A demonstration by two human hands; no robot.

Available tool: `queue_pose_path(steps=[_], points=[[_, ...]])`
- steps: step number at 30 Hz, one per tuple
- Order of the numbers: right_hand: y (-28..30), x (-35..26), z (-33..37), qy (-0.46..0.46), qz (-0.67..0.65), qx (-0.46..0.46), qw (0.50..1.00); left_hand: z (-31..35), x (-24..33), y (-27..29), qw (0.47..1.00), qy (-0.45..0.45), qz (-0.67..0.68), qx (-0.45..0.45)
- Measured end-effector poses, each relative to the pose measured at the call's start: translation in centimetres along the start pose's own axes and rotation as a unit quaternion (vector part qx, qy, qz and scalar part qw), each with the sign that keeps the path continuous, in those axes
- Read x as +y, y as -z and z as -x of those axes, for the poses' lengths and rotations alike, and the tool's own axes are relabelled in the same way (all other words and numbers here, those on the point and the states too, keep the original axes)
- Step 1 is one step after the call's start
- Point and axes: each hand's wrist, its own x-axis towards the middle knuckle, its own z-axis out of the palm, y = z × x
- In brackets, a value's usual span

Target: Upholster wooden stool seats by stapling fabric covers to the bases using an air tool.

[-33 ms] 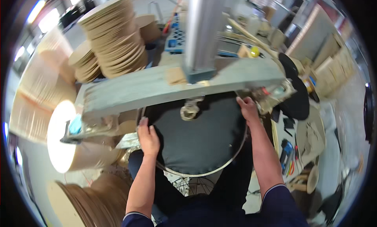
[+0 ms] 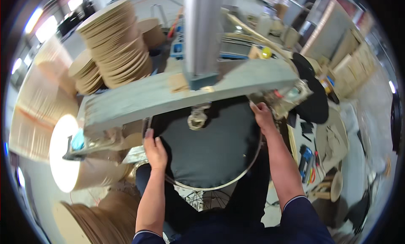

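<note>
A round black fabric-covered disc with a thin metal ring around its near edge lies under a grey-green machine beam. A steel column rises from the beam, and a metal fitting hangs below it over the disc. My left hand holds the disc's left edge, fingers pointing away from me. My right hand grips the disc's far right rim, beside a metal clamp head at the beam's right end.
Tall stacks of round wooden discs stand at the back left, with more at the near left. A lit round lamp-like disc sits left. Hand tools and dark round pieces lie on the right.
</note>
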Motion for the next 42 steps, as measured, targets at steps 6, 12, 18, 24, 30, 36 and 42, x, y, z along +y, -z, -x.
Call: queue_pose_path(steps=[6,12,18,24,30,36,42], points=[[3.8,-0.9,6.9,-0.011,-0.031,-0.041,0.999,-0.3,-1.4,-0.3,0.991,0.090,0.093,0.037],[9.3,1.9,14.9,-0.017,0.055,0.062,0.996,0.7,-1.3,-0.2,0.790,0.344,0.476,-0.174],[13.0,8.7,26.0,-0.029,-0.051,0.117,0.991,3.1,5.4,2.0,0.763,0.324,0.499,-0.252],[12.3,15.1,30.5,-0.103,-0.137,0.133,0.976,4.9,9.7,3.4,0.733,0.316,0.531,-0.284],[13.5,13.1,28.9,-0.124,-0.107,0.104,0.981,5.7,9.9,4.5,0.808,0.326,0.380,-0.310],[12.5,16.1,25.6,-0.081,0.056,0.100,0.990,7.1,10.4,4.7,0.846,0.336,0.295,-0.291],[12.8,14.1,26.5,-0.123,-0.112,0.119,0.979,7.6,10.2,3.9,0.869,0.311,0.267,-0.277]])
